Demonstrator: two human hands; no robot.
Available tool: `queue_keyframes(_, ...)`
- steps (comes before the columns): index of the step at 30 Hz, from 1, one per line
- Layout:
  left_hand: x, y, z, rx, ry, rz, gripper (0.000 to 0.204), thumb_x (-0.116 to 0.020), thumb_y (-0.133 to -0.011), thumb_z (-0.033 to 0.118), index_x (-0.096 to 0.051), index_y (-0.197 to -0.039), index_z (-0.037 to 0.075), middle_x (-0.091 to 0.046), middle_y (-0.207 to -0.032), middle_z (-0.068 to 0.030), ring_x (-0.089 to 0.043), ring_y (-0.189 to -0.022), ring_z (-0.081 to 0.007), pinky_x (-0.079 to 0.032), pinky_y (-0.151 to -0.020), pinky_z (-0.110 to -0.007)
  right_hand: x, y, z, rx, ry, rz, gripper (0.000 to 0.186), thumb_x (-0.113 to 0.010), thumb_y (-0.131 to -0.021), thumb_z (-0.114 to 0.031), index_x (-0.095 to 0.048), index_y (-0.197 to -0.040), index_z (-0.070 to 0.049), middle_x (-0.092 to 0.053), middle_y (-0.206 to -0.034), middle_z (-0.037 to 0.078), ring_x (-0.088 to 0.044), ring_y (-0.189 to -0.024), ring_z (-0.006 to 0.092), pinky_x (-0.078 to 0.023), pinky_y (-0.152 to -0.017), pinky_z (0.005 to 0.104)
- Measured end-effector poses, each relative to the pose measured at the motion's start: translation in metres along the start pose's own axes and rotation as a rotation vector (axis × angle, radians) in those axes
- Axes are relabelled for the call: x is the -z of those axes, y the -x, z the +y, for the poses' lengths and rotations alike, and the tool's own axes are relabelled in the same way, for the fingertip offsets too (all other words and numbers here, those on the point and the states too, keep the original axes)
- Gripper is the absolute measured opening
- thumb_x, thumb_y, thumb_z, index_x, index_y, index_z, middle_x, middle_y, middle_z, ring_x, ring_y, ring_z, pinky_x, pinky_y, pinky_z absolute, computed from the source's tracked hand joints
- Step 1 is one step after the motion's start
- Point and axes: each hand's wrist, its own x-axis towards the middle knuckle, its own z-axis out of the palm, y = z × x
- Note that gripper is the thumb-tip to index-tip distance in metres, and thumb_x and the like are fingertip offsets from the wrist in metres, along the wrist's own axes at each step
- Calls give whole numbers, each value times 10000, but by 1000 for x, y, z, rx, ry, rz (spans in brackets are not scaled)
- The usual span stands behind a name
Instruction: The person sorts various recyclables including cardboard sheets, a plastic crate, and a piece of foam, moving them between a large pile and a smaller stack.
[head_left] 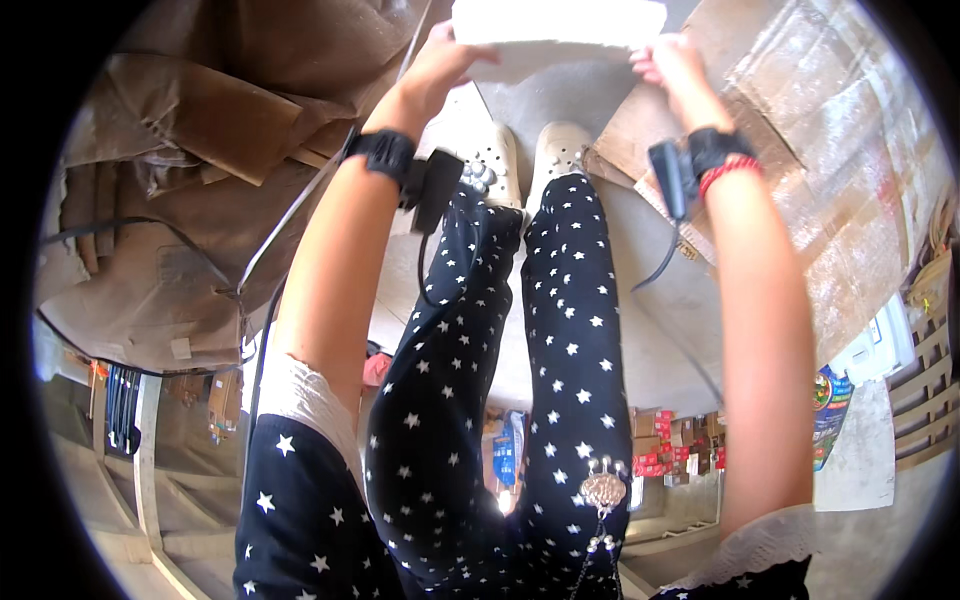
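At the top of the head view I hold a bright white flat piece (pixel 560 28) out in front of me, over the floor beyond my shoes. Glare washes out its surface, so I cannot make out whether it is a sheet, a board or a box. My left hand (pixel 447 62) grips its left end, the thumb stretched along the near edge. At the right end, my right hand (pixel 678 66) is closed with curled fingers against the near corner. Each wrist wears a black strap with a small dark device and a cable.
Large brown cardboard (pixel 230 110) is heaped at the left, with a loose strap (pixel 285 225) across it. Flattened cardboard (pixel 830 130), partly under clear film, lies at the right. Grey floor (pixel 545 95) shows between them, around my white clogs (pixel 558 150). Small boxes (pixel 680 445) appear lower down.
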Motion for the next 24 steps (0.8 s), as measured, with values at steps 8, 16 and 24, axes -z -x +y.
queue_keyframes(8, 27, 169, 88, 108, 30, -77, 562, -553, -625, 76, -396, -1164, 102, -446, -1067, -32, -399, -1030, -170, -299, -873, -390, 22, 214, -32, -144, -460, -46, 197, -431, -800, -90, -494, -977, -31, -596, -748, 75, -550, -615, 94, -428, -512, 187)
queue_keyframes(16, 3, 353, 221, -408, 103, -134, 423, -532, -594, 14, -526, -1017, 9, -552, -879, -35, -519, -789, -127, -446, -646, -255, 91, 421, -103, 98, -162, 602, 210, -570, -703, -166, -467, -850, -56, -553, -757, 97, -562, -747, 207, -452, -670, 319)
queue_keyframes(24, -26, 518, 295, -645, 129, -73, 159, -509, -605, 38, -544, -756, 4, -513, -674, -17, -468, -648, -106, -390, -580, -235, 166, 584, -152, 332, -874, 309, 187, -522, -751, -135, -468, -911, -55, -559, -784, 47, -563, -712, 168, -439, -637, 285)
